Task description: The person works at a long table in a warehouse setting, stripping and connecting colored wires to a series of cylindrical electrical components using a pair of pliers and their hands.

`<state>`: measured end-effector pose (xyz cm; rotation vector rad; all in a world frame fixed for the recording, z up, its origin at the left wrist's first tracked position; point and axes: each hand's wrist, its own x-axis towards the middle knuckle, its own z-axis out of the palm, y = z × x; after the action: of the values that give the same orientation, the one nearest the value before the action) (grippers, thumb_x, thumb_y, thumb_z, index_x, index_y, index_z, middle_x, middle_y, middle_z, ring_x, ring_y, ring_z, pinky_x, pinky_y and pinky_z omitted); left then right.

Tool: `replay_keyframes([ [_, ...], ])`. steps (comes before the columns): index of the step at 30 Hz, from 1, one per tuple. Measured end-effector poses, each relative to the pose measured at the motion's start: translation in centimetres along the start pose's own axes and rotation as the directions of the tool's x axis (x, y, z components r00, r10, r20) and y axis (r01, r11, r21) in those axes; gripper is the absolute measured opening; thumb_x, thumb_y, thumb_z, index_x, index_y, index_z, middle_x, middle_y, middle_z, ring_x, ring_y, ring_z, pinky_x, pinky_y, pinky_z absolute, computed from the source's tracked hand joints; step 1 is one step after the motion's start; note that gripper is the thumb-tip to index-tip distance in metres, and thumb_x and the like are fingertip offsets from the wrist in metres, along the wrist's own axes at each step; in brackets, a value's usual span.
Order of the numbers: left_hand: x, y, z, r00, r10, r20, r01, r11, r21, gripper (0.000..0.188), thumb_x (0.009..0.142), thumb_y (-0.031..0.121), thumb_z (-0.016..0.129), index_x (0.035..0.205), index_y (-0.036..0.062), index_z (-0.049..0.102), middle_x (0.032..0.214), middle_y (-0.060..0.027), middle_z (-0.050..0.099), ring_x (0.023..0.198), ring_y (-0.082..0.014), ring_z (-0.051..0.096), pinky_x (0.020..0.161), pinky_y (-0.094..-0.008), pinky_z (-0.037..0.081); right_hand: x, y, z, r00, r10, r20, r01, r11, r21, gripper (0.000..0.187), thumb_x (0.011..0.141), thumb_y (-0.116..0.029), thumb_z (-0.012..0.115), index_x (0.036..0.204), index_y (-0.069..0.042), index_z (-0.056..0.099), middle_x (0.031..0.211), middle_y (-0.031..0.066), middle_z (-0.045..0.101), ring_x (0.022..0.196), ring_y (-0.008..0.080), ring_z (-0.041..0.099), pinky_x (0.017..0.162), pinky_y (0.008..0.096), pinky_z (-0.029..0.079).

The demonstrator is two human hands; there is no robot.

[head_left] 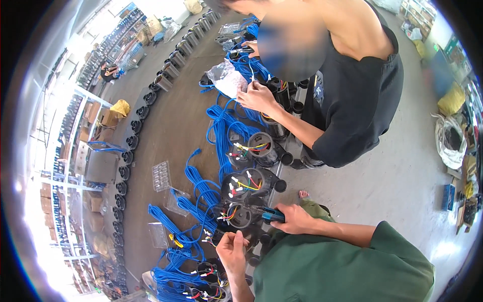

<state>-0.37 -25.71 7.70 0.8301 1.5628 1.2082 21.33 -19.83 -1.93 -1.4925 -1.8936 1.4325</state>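
My right hand [296, 219] is wrapped around a pair of blue-handled pliers [273, 215], whose dark jaws point left over a round black housing [241, 216]. Red, yellow and dark wires [229, 215] with white end caps stick out of that housing. Just nearer to me, my left hand [232, 252] is closed in a pinch; whatever is between the fingertips is too small to make out. Further along the row stands another black housing [249, 181] with red, yellow and green wires. More capped wires [209, 272] show beside my left wrist.
Bundled blue cables [201, 189] lie along the table [156, 136], with clear plastic trays [161, 176] beside them. Black round parts [124, 172] line the table's far edge. Ahead, a co-worker in a black top [357, 100] handles wires near a white plastic bag [226, 78].
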Motion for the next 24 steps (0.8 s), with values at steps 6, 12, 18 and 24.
replay_keyframes([
  [6, 2.2, 2.2, 3.9, 0.987, 0.054, 0.153, -0.064, 0.996, 0.062, 0.019, 0.103, 0.008, 0.064, 0.087, -0.0017, 0.063, 0.074, -0.0056, 0.064, 0.07, -0.0128, 0.061, 0.072, -0.0277, 0.051, -0.6, 1.1, -0.4, 1.0, 0.004, 0.029, -0.002, 0.999, -0.046, 0.055, 0.087, -0.04, 0.077, 0.127, -0.005, 0.062, 0.1, 0.0233, 0.073, 0.096, 0.0449, 0.071, 0.086, 0.055, 0.056],
  [12, 5.2, 5.0, 7.8, 0.942, 0.05, 0.332, -0.093, 0.989, 0.116, 0.013, 0.103, 0.005, 0.063, 0.093, -0.0036, 0.063, 0.077, -0.0065, 0.065, 0.072, -0.0133, 0.062, 0.071, -0.027, 0.051, -1.7, 3.8, -1.6, 0.997, 0.047, -0.054, -0.049, 0.998, -0.039, 0.044, 0.086, -0.039, 0.078, 0.112, -0.007, 0.065, 0.101, 0.0182, 0.073, 0.097, 0.0416, 0.07, 0.086, 0.0516, 0.055],
  [18, 7.9, 8.0, 12.0, 0.875, 0.047, 0.482, -0.108, 0.989, 0.099, 0.012, 0.102, 0.004, 0.065, 0.094, -0.0047, 0.063, 0.08, -0.0069, 0.065, 0.073, -0.0137, 0.064, 0.073, -0.0282, 0.053, -2.5, 5.8, -2.9, 0.98, 0.168, -0.106, -0.175, 0.983, -0.058, 0.046, 0.084, -0.038, 0.08, 0.112, -0.005, 0.064, 0.096, 0.0188, 0.073, 0.093, 0.0409, 0.071, 0.083, 0.0515, 0.056],
  [24, 21.1, 13.6, 22.0, 0.838, 0.267, 0.477, -0.439, 0.848, 0.297, 0.022, 0.101, 0.016, 0.063, 0.102, -0.0046, 0.07, 0.067, -0.0066, 0.065, 0.054, -0.0085, 0.057, 0.048, -0.024, 0.042, -2.5, 7.9, -3.7, 0.963, 0.12, -0.239, -0.144, 0.986, -0.087, 0.047, 0.083, -0.039, 0.081, 0.108, -0.002, 0.062, 0.092, 0.0182, 0.072, 0.09, 0.0402, 0.072, 0.081, 0.0496, 0.057],
])
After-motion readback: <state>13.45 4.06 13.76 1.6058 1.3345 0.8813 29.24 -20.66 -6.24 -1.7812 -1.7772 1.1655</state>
